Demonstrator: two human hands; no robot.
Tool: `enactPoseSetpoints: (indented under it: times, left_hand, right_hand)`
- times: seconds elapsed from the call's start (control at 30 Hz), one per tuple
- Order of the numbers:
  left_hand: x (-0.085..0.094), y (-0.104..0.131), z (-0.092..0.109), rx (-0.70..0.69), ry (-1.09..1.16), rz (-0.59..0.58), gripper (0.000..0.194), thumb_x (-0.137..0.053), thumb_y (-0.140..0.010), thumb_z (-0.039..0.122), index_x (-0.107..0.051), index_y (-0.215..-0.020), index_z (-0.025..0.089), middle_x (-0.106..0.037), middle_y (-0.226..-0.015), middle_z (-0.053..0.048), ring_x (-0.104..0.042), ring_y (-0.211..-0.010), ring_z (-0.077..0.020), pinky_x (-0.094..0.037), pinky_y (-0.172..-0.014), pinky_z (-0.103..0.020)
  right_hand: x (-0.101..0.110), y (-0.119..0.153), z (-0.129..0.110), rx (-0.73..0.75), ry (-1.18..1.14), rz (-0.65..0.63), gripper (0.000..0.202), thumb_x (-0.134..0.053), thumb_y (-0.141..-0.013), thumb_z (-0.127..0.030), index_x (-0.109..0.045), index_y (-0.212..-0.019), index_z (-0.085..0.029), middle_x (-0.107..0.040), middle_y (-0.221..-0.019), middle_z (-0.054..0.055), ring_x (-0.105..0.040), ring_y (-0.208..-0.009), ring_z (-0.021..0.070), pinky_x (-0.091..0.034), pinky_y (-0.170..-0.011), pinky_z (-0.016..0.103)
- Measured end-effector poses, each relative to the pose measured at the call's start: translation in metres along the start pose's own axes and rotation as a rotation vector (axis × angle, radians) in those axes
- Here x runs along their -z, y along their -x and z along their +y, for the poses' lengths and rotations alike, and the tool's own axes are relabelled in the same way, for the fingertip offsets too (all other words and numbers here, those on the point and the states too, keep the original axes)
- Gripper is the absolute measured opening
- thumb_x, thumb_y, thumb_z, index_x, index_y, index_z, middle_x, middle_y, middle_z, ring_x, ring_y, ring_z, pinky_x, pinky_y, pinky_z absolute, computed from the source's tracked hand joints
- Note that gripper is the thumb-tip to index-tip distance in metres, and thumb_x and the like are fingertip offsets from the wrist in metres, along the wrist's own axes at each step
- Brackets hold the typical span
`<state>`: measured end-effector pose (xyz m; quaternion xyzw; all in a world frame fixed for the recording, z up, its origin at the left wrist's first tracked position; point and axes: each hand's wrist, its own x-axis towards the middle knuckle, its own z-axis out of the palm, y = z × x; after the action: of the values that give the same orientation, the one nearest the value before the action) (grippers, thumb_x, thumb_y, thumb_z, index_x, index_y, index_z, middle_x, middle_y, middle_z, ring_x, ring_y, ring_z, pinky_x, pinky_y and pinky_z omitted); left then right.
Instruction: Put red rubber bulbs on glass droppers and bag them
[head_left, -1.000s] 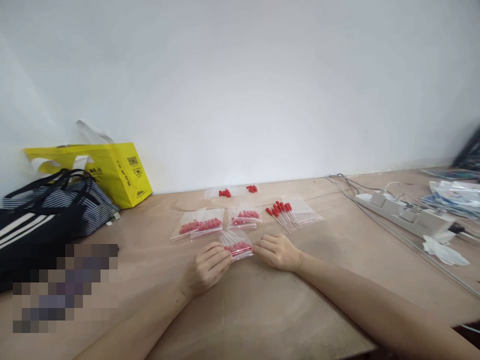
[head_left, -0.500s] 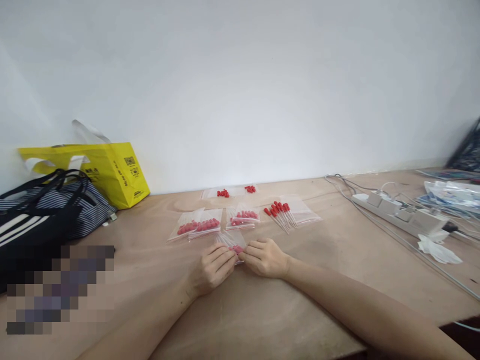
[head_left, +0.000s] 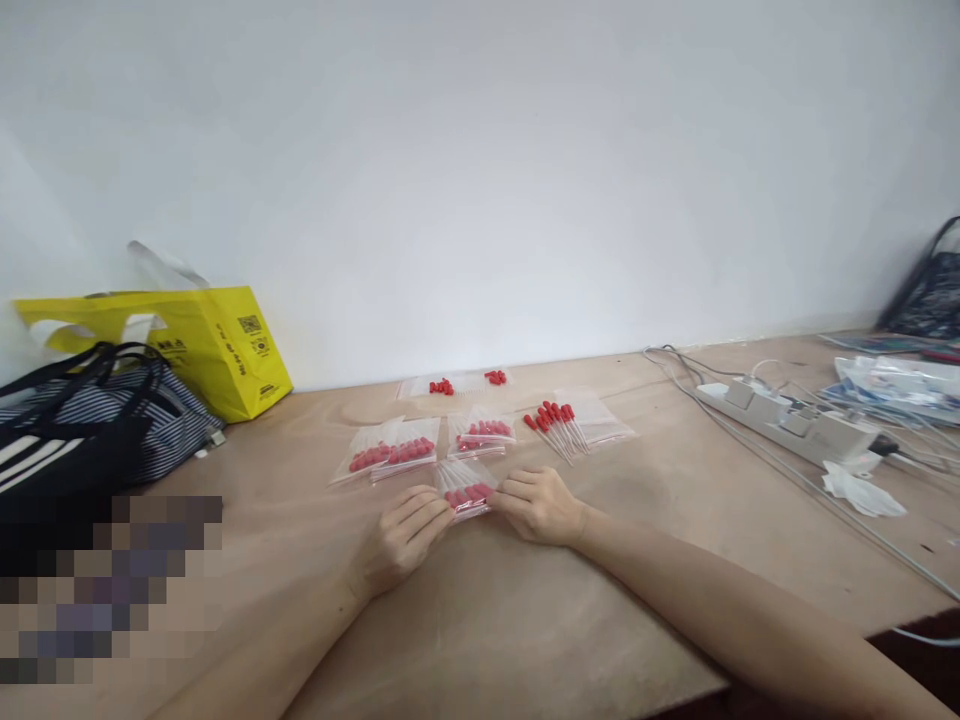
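Observation:
A small clear zip bag [head_left: 459, 471] lies in front of me with several red-bulbed droppers [head_left: 469, 494] inside, their thin pale stems pointing away. At its near left corner, my left hand [head_left: 407, 535] has its fingers closed on the edge. My right hand [head_left: 538, 505] pinches the right edge, fingers curled and pressed together. Just beyond are other filled zip bags [head_left: 411, 452], some overlapping. Loose red-bulbed droppers [head_left: 555, 430] lie fanned out on an unfilled clear bag [head_left: 604, 418] to the right. The fingertips of both hands are partly hidden.
Small red bulbs [head_left: 441, 386] lie on clear plastic near the wall. At left stand a yellow bag [head_left: 247, 350] and a striped bag [head_left: 169, 410]. A power strip [head_left: 787, 425] with cables, a crumpled white tissue [head_left: 862, 490] and plastic packets [head_left: 900, 385] occupy the right side.
My hands have moved apart along the near edge of the bag, the left one shifting left. More of the bag and its red bulbs shows between them. The view has shifted slightly.

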<state>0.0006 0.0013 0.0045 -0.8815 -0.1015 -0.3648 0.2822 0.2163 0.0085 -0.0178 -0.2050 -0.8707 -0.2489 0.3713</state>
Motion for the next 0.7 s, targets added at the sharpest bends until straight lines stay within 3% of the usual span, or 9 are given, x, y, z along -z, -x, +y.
enactPoseSetpoints:
  times: [0.13,0.33,0.7]
  left_hand:
    - [-0.001,0.000,0.001,0.003,0.009,0.006,0.012,-0.047,-0.080,0.005,-0.056,-0.083,0.013,-0.066,-0.072,-0.003,-0.061,-0.068,-0.0143,-0.053,-0.068,-0.032]
    - [-0.006,-0.001,0.004,0.005,0.011,0.011,0.014,-0.046,-0.081,0.005,-0.057,-0.082,0.013,-0.065,-0.071,-0.003,-0.061,-0.066,-0.0141,-0.053,-0.068,-0.032]
    - [0.000,0.000,0.008,0.085,0.080,0.007,0.014,-0.047,-0.082,0.007,-0.053,-0.073,0.015,-0.059,-0.059,0.001,-0.056,-0.055,-0.0099,-0.052,-0.069,-0.030]
  right_hand:
    - [-0.002,-0.004,-0.005,-0.029,0.017,0.038,0.014,-0.044,-0.082,-0.018,-0.057,-0.074,-0.018,-0.058,-0.062,-0.001,-0.046,-0.060,0.0107,-0.027,-0.049,0.025]
    - [-0.011,-0.015,-0.018,0.077,0.059,0.043,0.022,-0.040,-0.084,-0.014,-0.056,-0.069,-0.016,-0.058,-0.063,0.000,-0.046,-0.059,0.0103,-0.024,-0.048,0.027]
    - [0.004,0.002,-0.002,0.042,0.077,-0.024,0.024,-0.035,-0.085,-0.013,-0.053,-0.068,-0.016,-0.053,-0.058,0.000,-0.044,-0.054,0.0104,-0.023,-0.048,0.026]
